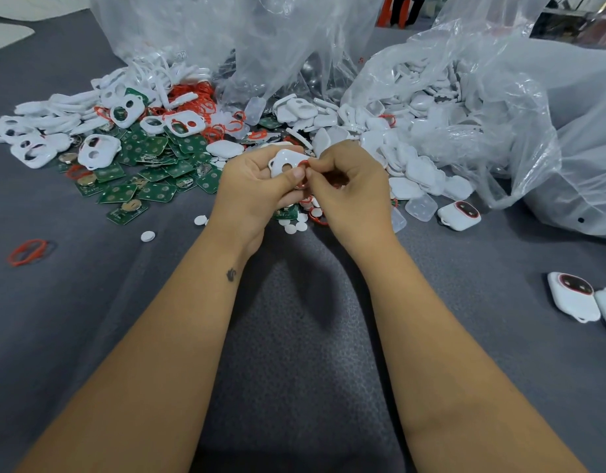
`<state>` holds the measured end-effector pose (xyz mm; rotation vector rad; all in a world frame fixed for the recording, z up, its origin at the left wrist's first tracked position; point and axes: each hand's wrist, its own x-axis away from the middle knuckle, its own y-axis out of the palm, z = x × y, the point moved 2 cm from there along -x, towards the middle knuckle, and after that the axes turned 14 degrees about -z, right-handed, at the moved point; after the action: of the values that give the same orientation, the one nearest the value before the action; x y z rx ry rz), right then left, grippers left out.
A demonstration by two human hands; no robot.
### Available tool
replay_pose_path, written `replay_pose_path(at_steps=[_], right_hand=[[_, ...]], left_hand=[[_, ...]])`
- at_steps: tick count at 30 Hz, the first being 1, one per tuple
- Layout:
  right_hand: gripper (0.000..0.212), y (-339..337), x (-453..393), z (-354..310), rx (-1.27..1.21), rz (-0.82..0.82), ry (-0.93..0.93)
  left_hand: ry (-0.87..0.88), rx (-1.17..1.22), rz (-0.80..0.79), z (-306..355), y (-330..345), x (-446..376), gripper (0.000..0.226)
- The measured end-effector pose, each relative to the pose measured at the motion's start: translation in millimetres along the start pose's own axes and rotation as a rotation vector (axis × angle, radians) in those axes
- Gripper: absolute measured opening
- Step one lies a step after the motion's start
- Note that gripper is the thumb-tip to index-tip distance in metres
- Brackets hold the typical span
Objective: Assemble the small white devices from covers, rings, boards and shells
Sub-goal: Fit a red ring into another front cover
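Note:
My left hand (257,186) grips a white cover (285,161) with holes in it, held up over the parts pile. My right hand (349,186) pinches a thin red ring (303,164) against the cover's right edge. Behind my hands lie green boards (151,169), loose white covers (96,150), a heap of red rings (199,100) and white shells (421,172). Small white discs (294,227) lie just below my hands. Three assembled white devices lie at the right, one (460,215) near the bag and two (572,298) by the edge.
Large clear plastic bags (499,107) rise behind and to the right, one spilling white shells. A lone red ring (27,252) lies at the left on the grey foam mat (294,336). Clear plastic caps (421,206) sit near the right bag.

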<state>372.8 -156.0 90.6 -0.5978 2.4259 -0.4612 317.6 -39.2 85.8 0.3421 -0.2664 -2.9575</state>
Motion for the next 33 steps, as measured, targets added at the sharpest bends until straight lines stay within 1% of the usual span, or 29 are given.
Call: replay_pose_path(at_steps=[2, 5, 8, 12, 18, 21, 23, 25, 33], right_hand=[[0.007, 0.5, 0.1, 0.1, 0.057, 0.009, -0.029], [0.004, 0.8, 0.7, 0.6, 0.077, 0.057, -0.038], [0.004, -0.9, 0.6, 1.9, 0.029, 0.078, 0.01], [0.006, -2.2, 0.4, 1.8, -0.054, 0.067, 0.097], [0.012, -1.7, 0.2, -2.0, -0.195, 0.001, 0.184], [0.007, -2.5, -0.7, -2.0, -0.244, -0.063, 0.264], [0.014, -3.3, -0.8, 0.0, -0.277, -0.094, 0.296], [0.016, -3.8, -1.2, 1.0, -0.291, -0.1, 0.308], [0.01, -3.5, 0.9, 1.5, -0.301, -0.039, 0.276]], left_hand=[[-0.006, 0.001, -0.001, -0.2, -0.8, -0.7, 0.021], [-0.001, 0.012, -0.02, -0.6, 0.3, -1.6, 0.02], [-0.002, 0.009, -0.048, -1.5, 1.1, -2.3, 0.019], [0.01, -0.04, -0.079, -2.6, 3.2, -2.2, 0.028], [0.013, -0.022, -0.059, -4.3, 2.9, -3.7, 0.03], [0.02, 0.0, -0.053, -3.5, 3.1, -4.2, 0.031], [0.013, 0.007, -0.055, -3.3, 3.1, -3.3, 0.032], [0.006, 0.005, -0.061, -3.0, 3.6, -2.8, 0.032], [0.022, 0.017, -0.045, -1.9, 6.0, -2.1, 0.03]])
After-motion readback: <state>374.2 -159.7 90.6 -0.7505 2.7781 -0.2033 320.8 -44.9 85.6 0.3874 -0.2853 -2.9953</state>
